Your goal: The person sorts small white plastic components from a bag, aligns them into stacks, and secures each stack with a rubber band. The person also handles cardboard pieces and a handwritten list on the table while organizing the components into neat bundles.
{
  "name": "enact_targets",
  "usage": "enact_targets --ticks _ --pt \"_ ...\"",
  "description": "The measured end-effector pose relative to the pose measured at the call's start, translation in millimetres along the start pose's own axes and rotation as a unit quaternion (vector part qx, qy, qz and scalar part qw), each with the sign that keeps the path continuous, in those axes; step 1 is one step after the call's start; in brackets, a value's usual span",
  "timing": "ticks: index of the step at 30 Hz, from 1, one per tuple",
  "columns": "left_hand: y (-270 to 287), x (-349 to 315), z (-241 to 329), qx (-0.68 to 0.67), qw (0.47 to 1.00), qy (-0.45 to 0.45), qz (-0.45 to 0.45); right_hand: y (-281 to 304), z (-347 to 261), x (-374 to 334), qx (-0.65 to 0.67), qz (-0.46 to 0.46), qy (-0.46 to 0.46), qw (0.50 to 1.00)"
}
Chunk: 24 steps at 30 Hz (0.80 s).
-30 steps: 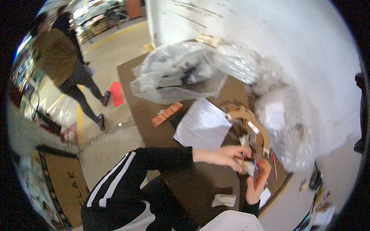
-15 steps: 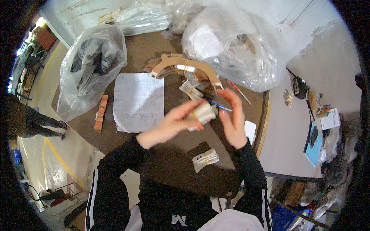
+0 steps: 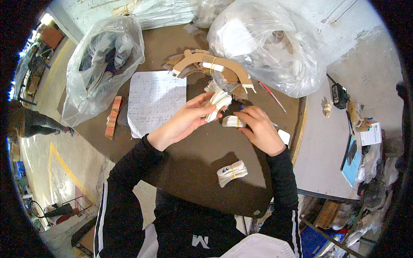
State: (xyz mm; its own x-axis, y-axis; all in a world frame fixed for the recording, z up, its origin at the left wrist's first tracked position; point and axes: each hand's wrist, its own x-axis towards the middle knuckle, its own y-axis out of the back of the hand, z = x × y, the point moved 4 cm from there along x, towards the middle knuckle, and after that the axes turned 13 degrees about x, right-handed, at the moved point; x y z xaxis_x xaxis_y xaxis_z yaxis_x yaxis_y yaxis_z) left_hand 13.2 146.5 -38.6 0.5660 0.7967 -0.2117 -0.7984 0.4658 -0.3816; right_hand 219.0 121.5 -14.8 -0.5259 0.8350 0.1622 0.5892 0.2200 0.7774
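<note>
Fingers of left hand [image 3: 185, 120] and right hand [image 3: 260, 129] now apart, each clamped on its own white bundle [image 3: 217, 105].

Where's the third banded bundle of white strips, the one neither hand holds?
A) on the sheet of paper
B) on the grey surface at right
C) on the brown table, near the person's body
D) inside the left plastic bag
C: the banded bundle lies alone on the brown table, nearer the body than the left hand and right hand, each of which holds its own bundle.
</note>
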Motion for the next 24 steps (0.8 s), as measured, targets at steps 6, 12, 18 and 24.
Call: enact_targets --ticks 6,12,18,24 --pt "-2 -1 -2 -0.006 0.999 0.043 -0.032 15 -13 3 0.202 0.021 -0.004 0.979" --pt "-21 -10 -2 0.055 0.993 0.061 -0.089 5 -20 1 0.348 0.000 0.015 0.938" --pt "-29 -4 -20 0.097 0.993 -0.011 -0.065 -2 -23 4 0.269 0.054 0.062 0.960" --pt "-20 -4 -15 0.380 0.913 -0.146 0.026 -6 -24 4 0.288 0.067 0.026 0.955"
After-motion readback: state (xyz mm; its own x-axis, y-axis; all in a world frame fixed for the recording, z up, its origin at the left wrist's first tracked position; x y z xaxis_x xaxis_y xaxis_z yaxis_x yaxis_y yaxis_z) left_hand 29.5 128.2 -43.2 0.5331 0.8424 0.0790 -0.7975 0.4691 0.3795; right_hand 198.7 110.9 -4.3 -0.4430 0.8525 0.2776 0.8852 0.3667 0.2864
